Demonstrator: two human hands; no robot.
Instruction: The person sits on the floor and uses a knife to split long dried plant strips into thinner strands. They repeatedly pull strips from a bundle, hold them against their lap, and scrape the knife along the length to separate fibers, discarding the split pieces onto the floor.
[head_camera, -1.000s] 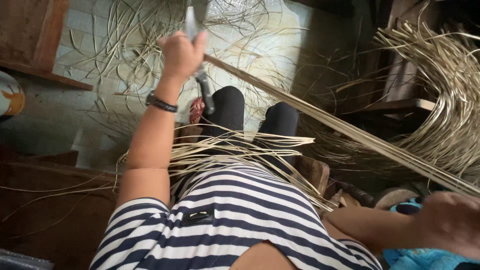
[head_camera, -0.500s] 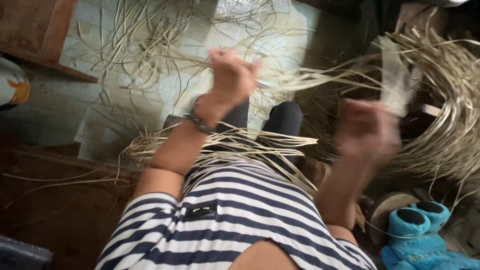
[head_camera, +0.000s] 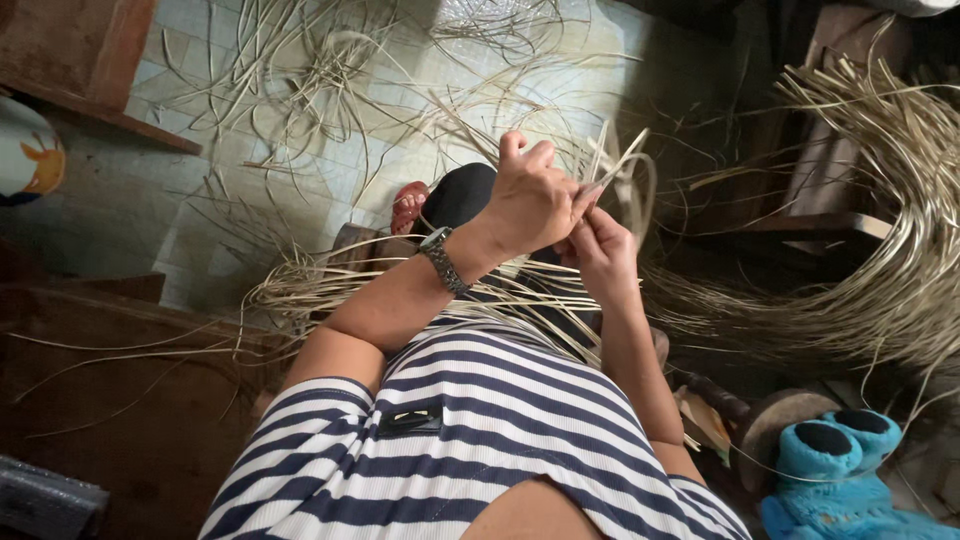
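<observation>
Hands meet just above our lap: our left hand (head_camera: 530, 200) and right hand (head_camera: 598, 245) press close together, fingers pinching thin, flat, pale cane strips (head_camera: 622, 165) that loop upward toward 12 o'clock. More stiff strips lie fanned across our knees (head_camera: 330, 285). At 3 o'clock a thick curved bundle (head_camera: 900, 250) arches; loose strands litter the tiled floor (head_camera: 200, 190) at 11 o'clock.

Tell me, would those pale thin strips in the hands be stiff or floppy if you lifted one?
Probably springy, not limp: the strips curve in loops above the left hand and right hand. Likely light, being so thin. The big bundle arches without snapping, so they seem bendable.
</observation>
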